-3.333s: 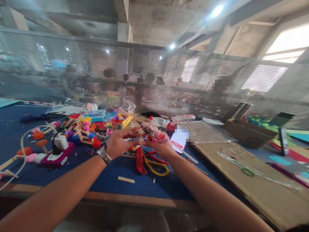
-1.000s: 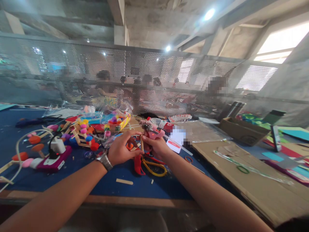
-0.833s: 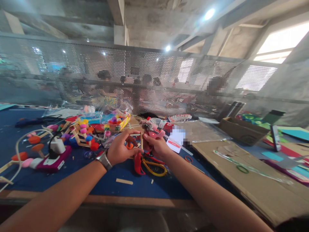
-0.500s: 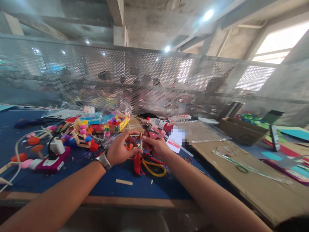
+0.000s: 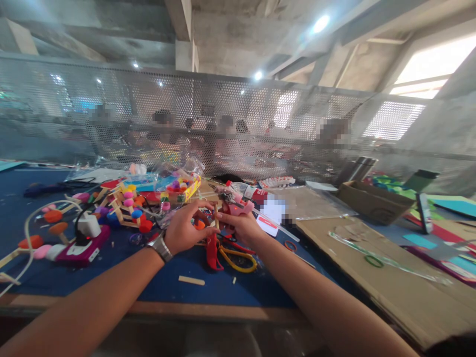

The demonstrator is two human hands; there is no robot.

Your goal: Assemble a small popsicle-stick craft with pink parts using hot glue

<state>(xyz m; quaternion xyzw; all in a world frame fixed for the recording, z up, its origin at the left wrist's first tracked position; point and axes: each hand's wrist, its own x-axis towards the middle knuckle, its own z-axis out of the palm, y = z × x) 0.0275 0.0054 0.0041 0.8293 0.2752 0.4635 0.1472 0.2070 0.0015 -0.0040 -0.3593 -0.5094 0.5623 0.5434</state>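
My left hand, with a watch at its wrist, pinches a small wooden craft stick held upright between thumb and fingertips. My right hand is wrapped round a pink hot glue gun just right of the stick. A long translucent glue stick juts from the gun's back toward the lower right. The right fingertips are close to the craft stick; whether they touch it I cannot tell. Below the hands lie a red-handled tool and a yellow loop, partly overlapping. Another flat craft stick lies nearer the table's front edge.
Left stands a purple power strip with a white plug and cable. Behind it is a craft-stick structure with colourful pompoms. A bottle and a lit phone lie beyond my right hand. Cardboard and an open box are right.
My right hand and the glue gun have shifted slightly left, toward the upright craft stick. My left hand keeps its pinch almost in place.
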